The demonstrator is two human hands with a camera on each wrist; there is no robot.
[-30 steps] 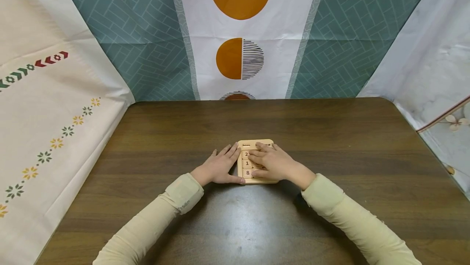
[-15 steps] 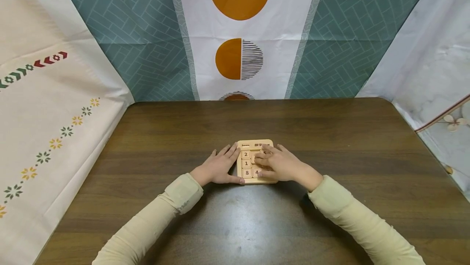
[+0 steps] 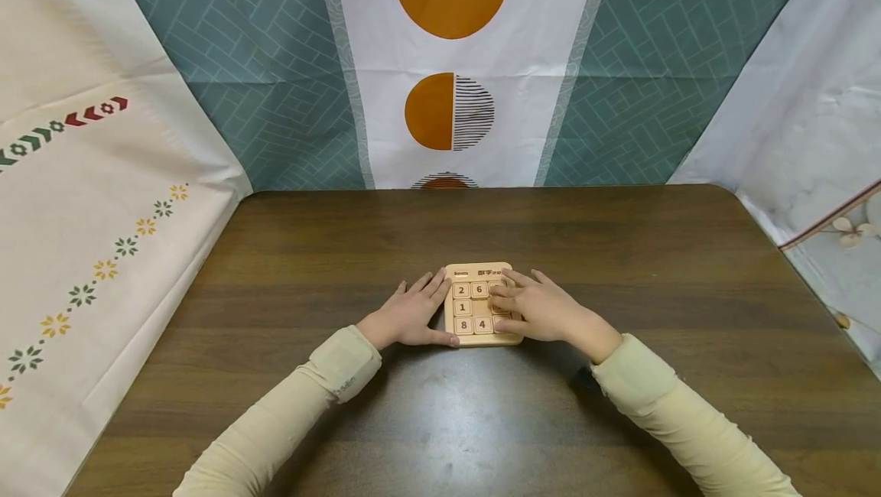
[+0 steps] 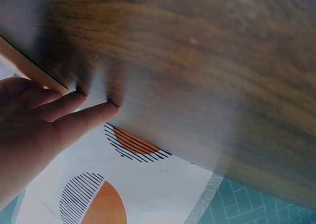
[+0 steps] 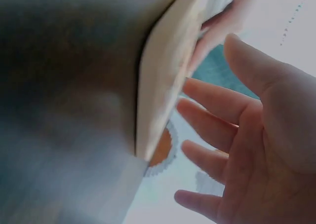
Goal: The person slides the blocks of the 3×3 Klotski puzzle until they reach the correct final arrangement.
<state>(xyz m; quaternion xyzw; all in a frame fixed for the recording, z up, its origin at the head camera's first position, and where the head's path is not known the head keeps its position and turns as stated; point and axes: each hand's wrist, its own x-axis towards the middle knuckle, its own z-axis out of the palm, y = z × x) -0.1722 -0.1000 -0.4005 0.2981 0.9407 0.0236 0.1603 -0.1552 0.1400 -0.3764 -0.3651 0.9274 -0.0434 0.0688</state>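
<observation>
A light wooden sliding number puzzle [image 3: 470,268] lies flat on the table. Its tiles 2, 6, 1, 8 and 4 can be read, and the middle slot has no tile. My left hand [image 3: 413,313] rests at the puzzle's left edge, fingers extended and thumb at the lower left corner. Over the right column is my right hand [image 3: 544,312], its spread fingertips covering tiles there; whether they touch cannot be told. In the right wrist view the puzzle's pale side [image 5: 160,76] shows beside the straight, parted fingers [image 5: 210,128].
The dark wooden table [image 3: 330,237] extends around the puzzle. Behind it hangs a teal and white patterned cloth [image 3: 296,76]. A cream embroidered cloth [image 3: 89,229] borders the left side, and a pale floral one [image 3: 812,99] the right.
My right hand has moved rightward across the puzzle, uncovering the 6 and 4 tiles and the vacant middle slot. The left hand has stayed in place at the left edge.
</observation>
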